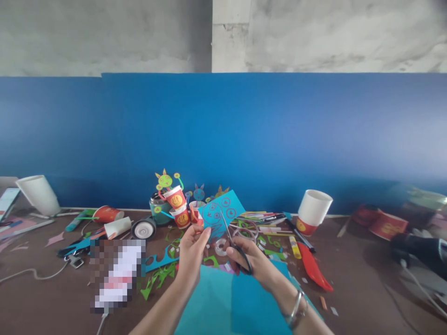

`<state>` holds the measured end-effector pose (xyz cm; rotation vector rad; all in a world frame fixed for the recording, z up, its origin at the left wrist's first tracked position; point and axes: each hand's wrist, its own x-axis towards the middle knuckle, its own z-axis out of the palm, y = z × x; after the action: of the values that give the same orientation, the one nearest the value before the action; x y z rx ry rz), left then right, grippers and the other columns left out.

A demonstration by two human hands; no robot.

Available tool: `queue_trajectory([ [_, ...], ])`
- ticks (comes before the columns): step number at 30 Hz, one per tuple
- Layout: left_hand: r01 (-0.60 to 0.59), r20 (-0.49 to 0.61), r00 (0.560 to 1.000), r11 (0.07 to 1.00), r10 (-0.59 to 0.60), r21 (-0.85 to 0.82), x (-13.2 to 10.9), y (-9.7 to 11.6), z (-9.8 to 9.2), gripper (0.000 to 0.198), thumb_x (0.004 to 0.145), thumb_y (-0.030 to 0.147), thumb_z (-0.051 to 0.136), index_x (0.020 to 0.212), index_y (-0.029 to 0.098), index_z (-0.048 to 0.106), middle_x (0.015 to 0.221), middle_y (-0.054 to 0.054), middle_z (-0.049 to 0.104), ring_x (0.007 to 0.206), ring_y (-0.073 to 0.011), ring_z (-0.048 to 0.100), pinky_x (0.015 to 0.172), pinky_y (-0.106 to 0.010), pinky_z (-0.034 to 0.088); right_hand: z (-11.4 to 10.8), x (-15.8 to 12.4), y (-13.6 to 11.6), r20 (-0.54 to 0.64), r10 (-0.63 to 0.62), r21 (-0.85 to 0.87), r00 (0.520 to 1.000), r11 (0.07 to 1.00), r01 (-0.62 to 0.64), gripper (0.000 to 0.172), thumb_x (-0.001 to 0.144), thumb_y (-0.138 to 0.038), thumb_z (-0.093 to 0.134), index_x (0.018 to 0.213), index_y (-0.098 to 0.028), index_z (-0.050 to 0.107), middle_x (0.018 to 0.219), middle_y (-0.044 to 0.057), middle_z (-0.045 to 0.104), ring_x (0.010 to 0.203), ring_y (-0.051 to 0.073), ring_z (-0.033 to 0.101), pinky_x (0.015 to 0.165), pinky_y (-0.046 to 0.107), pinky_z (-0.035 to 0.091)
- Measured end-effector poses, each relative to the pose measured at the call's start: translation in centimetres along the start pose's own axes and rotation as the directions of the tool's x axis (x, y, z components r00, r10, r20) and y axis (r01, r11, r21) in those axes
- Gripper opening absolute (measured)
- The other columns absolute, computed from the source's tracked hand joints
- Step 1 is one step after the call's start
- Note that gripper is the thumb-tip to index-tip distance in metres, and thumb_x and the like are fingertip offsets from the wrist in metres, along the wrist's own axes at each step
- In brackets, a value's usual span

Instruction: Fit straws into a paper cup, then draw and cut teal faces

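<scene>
My left hand (195, 244) pinches the lower left edge of a blue sheet of paper (238, 203), which is marked with red drawn circles and a round face. In my right hand (251, 253) is a pair of scissors (243, 261) with black handles, my fingers through the loops. The blades reach up over the drawing; whether they are cutting into the paper I cannot make out. Below my hands lie larger blue sheets (240, 302). Behind the held paper stand red and white paper cups (175, 197) with a green paper rabbit (165, 180) on top.
Green paper scraps (159, 279) and a roll of tape (220, 247) lie around my hands. Rightward are a glue stick (295, 247), a red pointed piece (312, 267) and stacked white cups (313, 209). A phone-like blurred object (120, 274) with a cable lies left.
</scene>
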<state>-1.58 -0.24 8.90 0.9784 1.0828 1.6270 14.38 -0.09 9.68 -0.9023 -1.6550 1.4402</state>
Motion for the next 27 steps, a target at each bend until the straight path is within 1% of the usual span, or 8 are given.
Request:
queue_trajectory([
  [5,0.005,0.0,1.0,0.999,-0.005,-0.037,0.2,-0.2,-0.1,0.033,0.069,0.043,0.072,0.07,0.019,0.049,0.044,0.01,0.048,0.034,-0.0039,0.037,0.04,-0.017,0.029,-0.2,0.1,0.4,0.013,0.0,0.005,1.0,1.0,0.0,0.046,0.073,-0.061,0.062,0.078,-0.016,0.054,0.047,-0.007,0.047,0.038,0.006,0.04,0.036,0.018,0.029],
  [10,0.022,0.007,1.0,0.998,-0.022,-0.063,0.4,-0.2,-0.3,0.032,0.07,0.041,0.072,0.069,0.018,0.049,0.041,0.012,0.043,0.034,-0.0026,0.035,0.042,-0.016,0.033,-0.4,0.1,0.6,0.004,0.002,-0.005,1.0,1.0,-0.002,0.044,0.073,-0.059,0.063,0.076,-0.016,0.054,0.045,-0.007,0.046,0.036,0.005,0.038,0.035,0.018,0.025],
  [13,0.046,-0.006,0.999,0.994,-0.047,-0.099,0.4,0.0,-0.2,0.032,0.069,0.039,0.074,0.07,0.018,0.051,0.047,0.01,0.047,0.037,-0.0033,0.043,0.038,-0.014,0.031,-0.4,0.1,0.5,0.013,0.015,-0.012,1.0,1.0,-0.015,0.044,0.073,-0.059,0.063,0.074,-0.016,0.054,0.043,-0.007,0.045,0.035,0.005,0.036,0.034,0.017,0.025],
  [16,0.108,-0.025,0.993,0.983,-0.113,-0.15,0.0,0.5,0.2,0.033,0.066,0.039,0.075,0.076,0.019,0.052,0.056,0.008,0.052,0.042,-0.006,0.054,0.034,-0.013,0.028,-0.3,0.2,0.5,0.014,0.035,-0.004,0.999,0.999,-0.035,0.044,0.072,-0.059,0.065,0.073,-0.016,0.054,0.043,-0.007,0.045,0.035,0.005,0.037,0.033,0.017,0.026],
  [18,0.142,0.005,0.99,0.974,-0.144,-0.176,-0.3,1.0,0.5,0.033,0.067,0.039,0.075,0.08,0.019,0.053,0.062,0.007,0.055,0.044,-0.007,0.057,0.036,-0.013,0.032,-0.2,0.2,0.5,0.011,0.044,0.001,0.999,0.999,-0.044,0.044,0.071,-0.058,0.066,0.073,-0.016,0.055,0.043,-0.007,0.046,0.035,0.005,0.038,0.033,0.017,0.026],
  [20,0.163,0.082,0.985,0.971,-0.151,-0.173,-0.6,1.4,0.8,0.031,0.067,0.036,0.075,0.083,0.019,0.056,0.067,0.005,0.06,0.052,-0.0085,0.06,0.042,-0.015,0.041,-0.2,0.2,0.7,0.008,0.046,0.007,0.999,0.999,-0.046,0.043,0.071,-0.058,0.065,0.074,-0.016,0.055,0.043,-0.007,0.048,0.035,0.005,0.038,0.033,0.016,0.027],
  [23,0.19,0.119,0.977,0.975,-0.176,-0.113,-0.7,1.5,0.8,0.028,0.066,0.033,0.076,0.082,0.016,0.06,0.065,0.002,0.063,0.054,-0.0088,0.058,0.05,-0.018,0.046,-0.3,0.2,1.0,0.022,0.044,0.009,0.999,0.999,-0.044,0.042,0.073,-0.056,0.065,0.075,-0.015,0.056,0.044,-0.006,0.049,0.035,0.005,0.039,0.033,0.016,0.027],
  [27,0.124,0.058,0.991,0.989,-0.119,-0.081,-0.1,0.9,0.3,0.025,0.068,0.034,0.073,0.077,0.014,0.062,0.052,0.004,0.059,0.047,-0.0065,0.05,0.044,-0.015,0.039,-0.3,0.2,1.3,0.052,0.062,-0.007,0.997,0.998,-0.062,0.041,0.073,-0.055,0.066,0.076,-0.015,0.057,0.042,-0.007,0.047,0.035,0.006,0.039,0.033,0.016,0.028],
])
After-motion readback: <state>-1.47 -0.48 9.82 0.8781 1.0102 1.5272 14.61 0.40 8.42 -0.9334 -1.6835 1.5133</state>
